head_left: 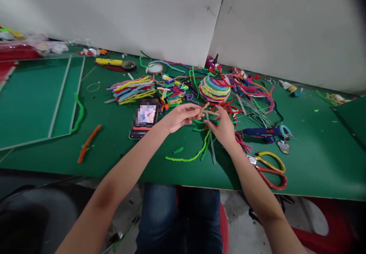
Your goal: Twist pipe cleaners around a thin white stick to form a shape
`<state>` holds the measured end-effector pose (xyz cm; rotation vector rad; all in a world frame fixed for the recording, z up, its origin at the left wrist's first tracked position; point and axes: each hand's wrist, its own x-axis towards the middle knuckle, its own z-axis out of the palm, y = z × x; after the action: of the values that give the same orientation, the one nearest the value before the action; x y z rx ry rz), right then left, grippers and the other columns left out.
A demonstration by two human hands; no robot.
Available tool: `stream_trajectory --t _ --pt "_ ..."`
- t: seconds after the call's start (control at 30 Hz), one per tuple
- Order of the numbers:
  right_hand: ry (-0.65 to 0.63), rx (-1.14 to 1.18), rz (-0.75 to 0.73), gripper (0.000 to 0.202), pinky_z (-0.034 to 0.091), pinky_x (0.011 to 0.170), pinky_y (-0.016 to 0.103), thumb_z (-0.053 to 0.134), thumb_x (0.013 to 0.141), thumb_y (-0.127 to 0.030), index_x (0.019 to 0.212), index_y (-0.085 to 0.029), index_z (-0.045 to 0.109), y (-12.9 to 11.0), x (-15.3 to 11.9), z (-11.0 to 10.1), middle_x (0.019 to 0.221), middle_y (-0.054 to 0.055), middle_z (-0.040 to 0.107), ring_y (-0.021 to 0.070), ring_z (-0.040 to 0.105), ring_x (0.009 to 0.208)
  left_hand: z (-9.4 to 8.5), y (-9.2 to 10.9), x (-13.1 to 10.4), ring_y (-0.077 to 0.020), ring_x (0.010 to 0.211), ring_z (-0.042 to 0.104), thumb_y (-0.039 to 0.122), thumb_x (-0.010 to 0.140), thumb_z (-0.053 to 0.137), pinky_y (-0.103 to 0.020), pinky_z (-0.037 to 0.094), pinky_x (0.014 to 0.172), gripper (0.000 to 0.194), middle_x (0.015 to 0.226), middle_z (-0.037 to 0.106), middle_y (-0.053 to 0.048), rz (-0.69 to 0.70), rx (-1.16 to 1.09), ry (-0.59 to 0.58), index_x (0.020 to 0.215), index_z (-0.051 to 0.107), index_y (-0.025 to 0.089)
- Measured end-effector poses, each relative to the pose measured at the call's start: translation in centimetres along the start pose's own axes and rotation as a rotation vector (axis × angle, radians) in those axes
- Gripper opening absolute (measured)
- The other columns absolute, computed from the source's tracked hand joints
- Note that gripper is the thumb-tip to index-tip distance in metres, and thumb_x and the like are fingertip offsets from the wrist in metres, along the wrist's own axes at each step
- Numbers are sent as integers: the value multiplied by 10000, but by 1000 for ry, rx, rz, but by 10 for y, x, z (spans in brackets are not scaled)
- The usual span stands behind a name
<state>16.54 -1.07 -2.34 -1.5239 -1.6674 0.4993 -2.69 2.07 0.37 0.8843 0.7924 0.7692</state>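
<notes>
Between my two hands is a bent tan pipe cleaner [211, 112], with a small loop or crossing near its left end. My left hand [183, 116] pinches that left end between thumb and fingers. At the other end, the fingers of my right hand [222, 126] close on the strand. Below them on the green table lie a lime-green pipe cleaner [197, 155] and a clear glue stick [212, 147]. Just beyond my hands stands a round striped bundle of coiled pipe cleaners [215, 89]. A phone [145, 116] with a lit screen is left of my left hand.
Red-and-yellow-handled scissors [270, 170] and a blue glue gun [261, 132] lie right of my right arm. Bundled colourful pipe cleaners [133, 90] sit behind the phone. An orange pipe cleaner [89, 144] lies left. Black tape [128, 66] rests near the wall.
</notes>
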Motion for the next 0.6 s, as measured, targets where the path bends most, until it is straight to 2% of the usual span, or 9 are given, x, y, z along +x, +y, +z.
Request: stream_trajectory --t 0.07,0.13,0.23,0.33,0.4,0.5,0.6 --pt "18 48 -114 552 463 743 359 744 662 -390 1150 -234 539 -3 -3 -2 978 65 632 199 578 801 0 -1 0 -74 728 636 238 713 728 -134 410 522 217 820 665 -13 7 -3 -3 873 614 146" --pt "8 212 -134 446 474 755 356 686 729 -415 1123 -255 554 -8 -5 -4 929 49 645 196 593 812 0 -2 1 -74 734 644 237 716 728 -134 425 539 222 800 653 -1 17 14 -25 874 601 145" --pt "9 478 -9 290 487 705 316 593 805 -459 1028 -273 594 -14 -8 -3 839 22 648 170 617 775 -1 -4 0 -74 735 650 212 731 709 -140 441 557 294 822 656 -3 11 41 -92 1002 604 167" --pt "-28 640 132 236 481 654 273 617 786 -469 903 -264 622 -15 -9 1 776 0 642 136 609 709 0 -7 0 -96 783 660 184 755 667 -154 460 576 357 895 662 -30 -31 77 -194 1105 600 181" --pt "-44 732 198 237 454 589 239 649 758 -470 837 -249 615 -15 -8 3 706 -18 621 108 570 631 0 -9 -1 -114 822 664 192 762 654 -169 473 587 353 981 652 -48 -32 118 -254 1112 604 186" --pt "-54 846 280 292 424 535 212 695 701 -492 767 -232 580 -15 -7 6 625 -39 578 84 517 564 1 -10 -2 -133 855 667 240 767 659 -177 478 572 358 1112 612 -69 43 171 -302 1118 598 201" --pt "-74 890 342 336 435 536 216 722 657 -505 745 -228 554 -19 -7 6 605 -47 552 83 510 557 1 -9 -4 -143 858 672 287 770 663 -171 479 563 337 1115 606 -74 121 193 -363 1085 589 194"
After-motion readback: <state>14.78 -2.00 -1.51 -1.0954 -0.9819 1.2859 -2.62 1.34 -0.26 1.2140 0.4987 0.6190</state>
